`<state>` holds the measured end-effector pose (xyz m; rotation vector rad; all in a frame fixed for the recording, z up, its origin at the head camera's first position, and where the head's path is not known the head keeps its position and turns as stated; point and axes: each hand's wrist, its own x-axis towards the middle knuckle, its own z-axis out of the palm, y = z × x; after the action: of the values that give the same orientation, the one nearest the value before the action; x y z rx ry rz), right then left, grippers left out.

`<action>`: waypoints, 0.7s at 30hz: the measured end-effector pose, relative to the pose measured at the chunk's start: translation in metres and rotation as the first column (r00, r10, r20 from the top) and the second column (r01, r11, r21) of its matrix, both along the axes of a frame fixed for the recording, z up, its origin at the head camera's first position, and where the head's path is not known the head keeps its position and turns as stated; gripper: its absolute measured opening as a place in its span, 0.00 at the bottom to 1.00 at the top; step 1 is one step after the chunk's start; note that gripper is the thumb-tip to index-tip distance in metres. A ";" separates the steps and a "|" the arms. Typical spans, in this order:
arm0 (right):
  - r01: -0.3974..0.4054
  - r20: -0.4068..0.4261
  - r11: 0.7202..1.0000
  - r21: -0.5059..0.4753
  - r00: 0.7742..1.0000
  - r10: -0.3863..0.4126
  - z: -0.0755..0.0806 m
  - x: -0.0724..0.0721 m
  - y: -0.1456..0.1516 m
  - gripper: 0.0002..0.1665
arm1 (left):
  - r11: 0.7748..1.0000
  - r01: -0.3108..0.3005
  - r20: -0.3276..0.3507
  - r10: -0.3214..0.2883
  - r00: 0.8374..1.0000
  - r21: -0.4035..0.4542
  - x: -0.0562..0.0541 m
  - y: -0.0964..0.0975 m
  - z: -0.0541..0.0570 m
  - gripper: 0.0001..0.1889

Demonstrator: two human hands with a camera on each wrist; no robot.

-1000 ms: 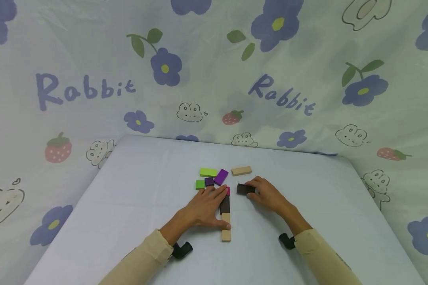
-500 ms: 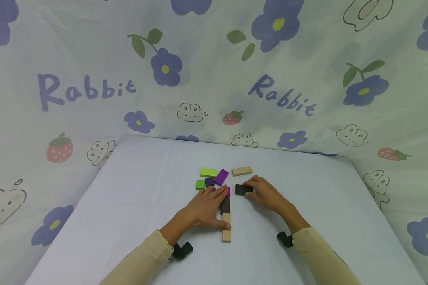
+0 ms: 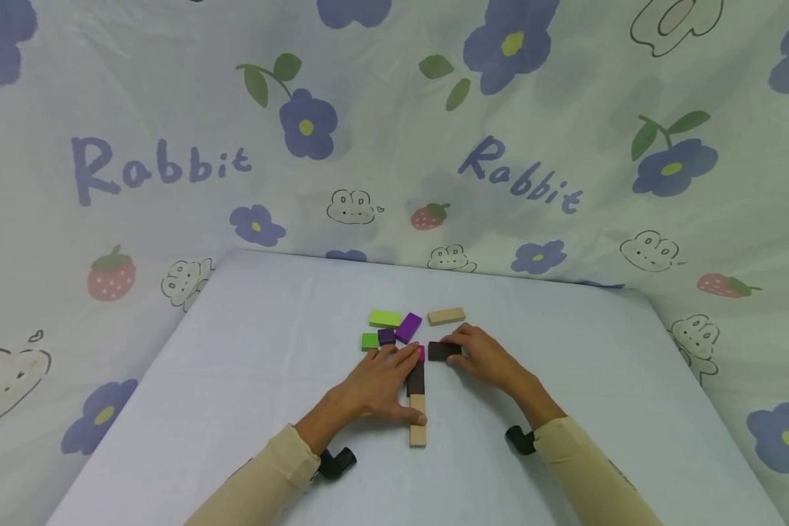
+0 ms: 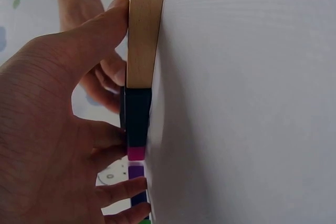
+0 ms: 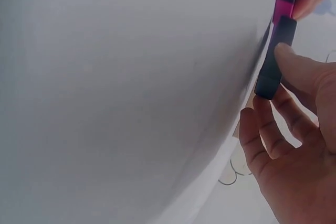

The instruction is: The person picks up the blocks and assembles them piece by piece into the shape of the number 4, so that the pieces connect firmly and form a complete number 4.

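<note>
A row of wooden blocks runs front to back: a plain wood block [image 3: 417, 436] nearest, then a black block [image 3: 416, 380], then a pink block [image 3: 422, 353] partly covered by fingers. My left hand [image 3: 376, 386] rests along the row's left side, fingers spread. Its thumb touches the plain wood in the left wrist view, and the index finger reaches the pink end. Just right of that end, a second black block [image 3: 443, 351] lies crosswise on the table. My right hand [image 3: 489, 358] pinches its right end between thumb and fingers; a small gap separates it from the row in the head view.
Beyond the left hand lie a lime block [image 3: 385, 318], a green block [image 3: 370, 341], a dark purple block [image 3: 386, 336] and a purple block [image 3: 408, 327]. A loose plain wood block [image 3: 446, 316] lies behind the right hand. Patterned cloth hangs behind the white table [image 3: 276, 314].
My right hand has slid the second black block leftward, closer to the pink end of the row. The left hand and the other blocks have stayed in place.
</note>
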<state>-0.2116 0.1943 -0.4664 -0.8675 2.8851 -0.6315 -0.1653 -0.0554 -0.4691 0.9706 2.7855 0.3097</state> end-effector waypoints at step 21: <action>-0.010 0.039 0.999 0.034 0.999 0.008 -0.003 -0.003 -0.007 0.21 | 1.000 0.003 -0.007 -0.003 1.000 -0.004 0.001 0.001 0.000 0.61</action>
<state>-0.2147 0.1869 -0.4693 -0.8537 2.8472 -0.5903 -0.1646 -0.0548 -0.4693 0.9770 2.7901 0.3009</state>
